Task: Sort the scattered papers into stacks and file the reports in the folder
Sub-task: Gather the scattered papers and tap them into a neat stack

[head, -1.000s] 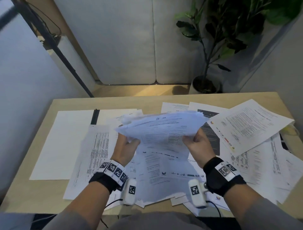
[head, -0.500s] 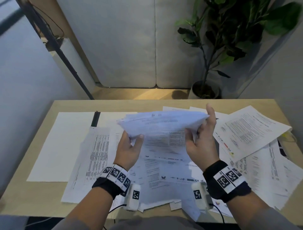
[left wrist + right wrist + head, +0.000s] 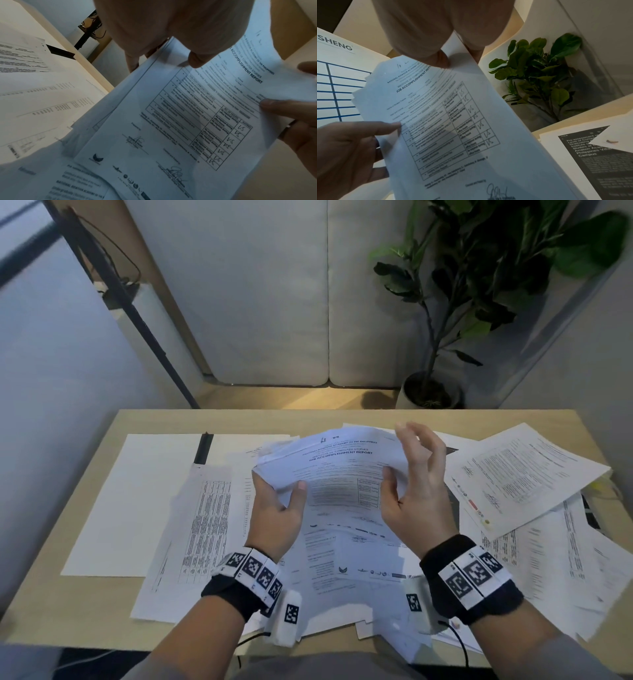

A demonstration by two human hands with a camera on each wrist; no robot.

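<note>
Pale wood table (image 3: 85,594); both hands' fingers (image 3: 299,489) pinch a limp, curled report sheaf (image 3: 342,470).

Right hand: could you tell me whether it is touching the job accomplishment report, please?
Touching. In the right wrist view the right hand presses its thumb tip onto the job accomplishment report near its top edge.

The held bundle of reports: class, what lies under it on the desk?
Under the bundle, held up by the left hand, lie overlapping printed sheets with logos along one edge. The desk beneath them is covered, so nothing more can be seen there.
</note>
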